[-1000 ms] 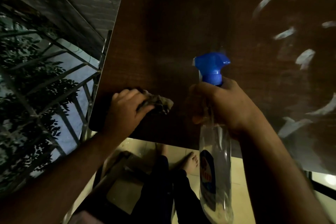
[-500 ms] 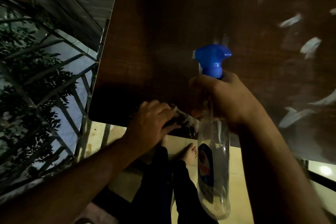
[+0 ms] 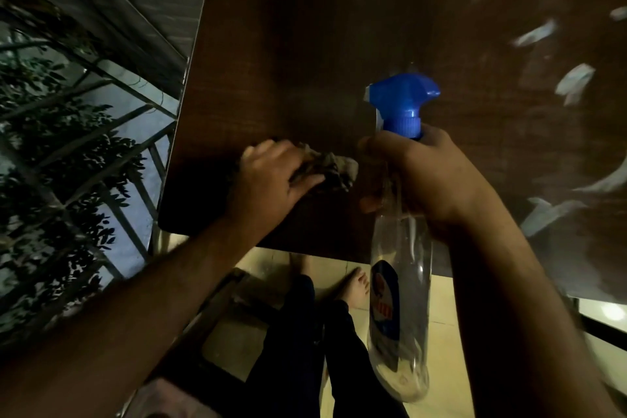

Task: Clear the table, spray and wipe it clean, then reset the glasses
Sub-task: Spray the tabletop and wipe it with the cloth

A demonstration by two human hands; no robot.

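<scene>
Two hands share this wipe. To do it well I should press the crumpled grey cloth (image 3: 327,170) flat and work outward from the near left corner of the dark wooden tabletop (image 3: 305,44) in overlapping strokes. My left hand (image 3: 271,180) grips the cloth, palm down. At its 3 o'clock, my right hand (image 3: 427,176) wraps the clear blue-capped spray bottle (image 3: 400,282), upright, its body hanging below the tabletop's near edge.

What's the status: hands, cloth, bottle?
Left hand presses cloth on table. Right hand grips spray bottle. Nothing in the way.
</scene>
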